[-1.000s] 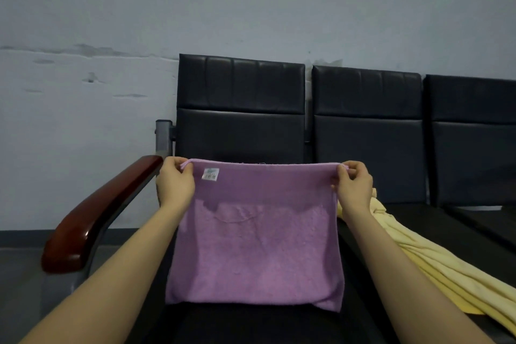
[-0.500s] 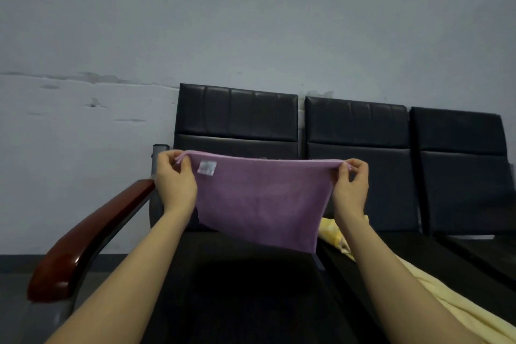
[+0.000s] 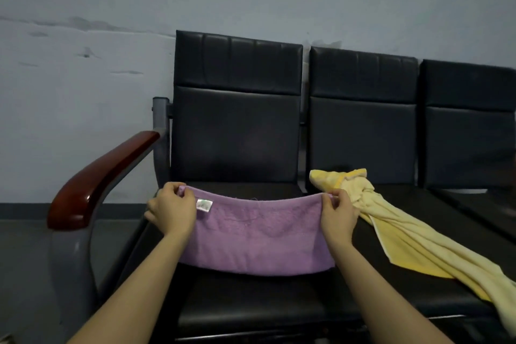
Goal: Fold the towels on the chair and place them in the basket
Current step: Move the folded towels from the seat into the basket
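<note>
A purple towel (image 3: 257, 234) with a small white label lies spread across the seat of the leftmost black chair (image 3: 237, 131). My left hand (image 3: 171, 211) pinches its far left corner and my right hand (image 3: 337, 213) pinches its far right corner, both low over the seat. A yellow towel (image 3: 405, 234) lies crumpled on the seat to the right, trailing toward the lower right edge of the view. No basket is in view.
The row of black padded chairs continues to the right, with a second seat back (image 3: 363, 120) and a third (image 3: 469, 126). A reddish wooden armrest (image 3: 100, 179) on a grey metal frame sticks out at the left. A pale wall stands behind.
Both hands have come down from chest height to the seat, bringing the purple towel with them. It hung in the air before; now it rests flat on the seat.
</note>
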Available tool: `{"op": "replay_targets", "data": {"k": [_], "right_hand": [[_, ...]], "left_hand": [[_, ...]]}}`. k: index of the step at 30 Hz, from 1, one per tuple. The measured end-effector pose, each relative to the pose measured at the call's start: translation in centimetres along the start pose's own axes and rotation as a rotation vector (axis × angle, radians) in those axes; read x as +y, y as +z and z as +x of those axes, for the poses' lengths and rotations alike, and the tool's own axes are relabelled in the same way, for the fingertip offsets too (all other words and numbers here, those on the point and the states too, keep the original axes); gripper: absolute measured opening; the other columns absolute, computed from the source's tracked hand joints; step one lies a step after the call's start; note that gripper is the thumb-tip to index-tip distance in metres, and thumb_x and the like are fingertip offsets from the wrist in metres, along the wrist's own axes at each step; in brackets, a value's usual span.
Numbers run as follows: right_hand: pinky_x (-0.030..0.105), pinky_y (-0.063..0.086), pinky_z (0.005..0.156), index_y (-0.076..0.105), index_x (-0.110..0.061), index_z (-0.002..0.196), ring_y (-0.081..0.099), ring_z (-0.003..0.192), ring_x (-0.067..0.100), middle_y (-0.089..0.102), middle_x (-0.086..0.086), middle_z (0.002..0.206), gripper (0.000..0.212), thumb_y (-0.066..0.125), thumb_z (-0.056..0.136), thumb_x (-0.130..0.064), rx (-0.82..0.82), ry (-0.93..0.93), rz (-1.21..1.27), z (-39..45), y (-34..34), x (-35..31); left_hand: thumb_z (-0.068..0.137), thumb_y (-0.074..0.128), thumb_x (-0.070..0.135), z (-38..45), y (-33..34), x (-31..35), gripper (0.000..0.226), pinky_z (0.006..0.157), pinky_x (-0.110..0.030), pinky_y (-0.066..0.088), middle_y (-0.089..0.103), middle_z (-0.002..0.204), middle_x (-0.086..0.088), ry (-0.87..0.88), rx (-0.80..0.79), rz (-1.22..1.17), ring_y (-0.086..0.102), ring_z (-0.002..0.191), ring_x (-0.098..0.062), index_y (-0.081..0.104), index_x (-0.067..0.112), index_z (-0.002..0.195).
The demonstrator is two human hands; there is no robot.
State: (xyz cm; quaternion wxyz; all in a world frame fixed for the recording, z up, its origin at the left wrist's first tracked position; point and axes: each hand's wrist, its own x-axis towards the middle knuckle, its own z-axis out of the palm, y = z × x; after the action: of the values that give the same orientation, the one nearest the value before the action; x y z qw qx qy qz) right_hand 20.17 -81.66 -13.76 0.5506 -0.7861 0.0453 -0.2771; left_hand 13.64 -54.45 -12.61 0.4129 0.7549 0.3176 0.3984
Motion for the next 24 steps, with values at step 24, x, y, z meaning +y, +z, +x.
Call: {"op": "replay_targets", "data": {"k": [24], "right_hand": [[0.05,0.045,0.097,0.061,-0.018,0.103,0.06,0.099,0.022,0.063,0.0,0.099,0.013,0.05,0.096,-0.02,-0.086,0.158,-0.195,6.1,8.4,7.2]], "left_hand": [[0.096,0.052,0.019,6.4,11.6,-5.0,0.022,0.096,-0.041,0.03,0.058,0.119,-0.013,0.167,-0.14,0.422,0.046,0.113,-0.031,0.064,0.012,0.113]]}}
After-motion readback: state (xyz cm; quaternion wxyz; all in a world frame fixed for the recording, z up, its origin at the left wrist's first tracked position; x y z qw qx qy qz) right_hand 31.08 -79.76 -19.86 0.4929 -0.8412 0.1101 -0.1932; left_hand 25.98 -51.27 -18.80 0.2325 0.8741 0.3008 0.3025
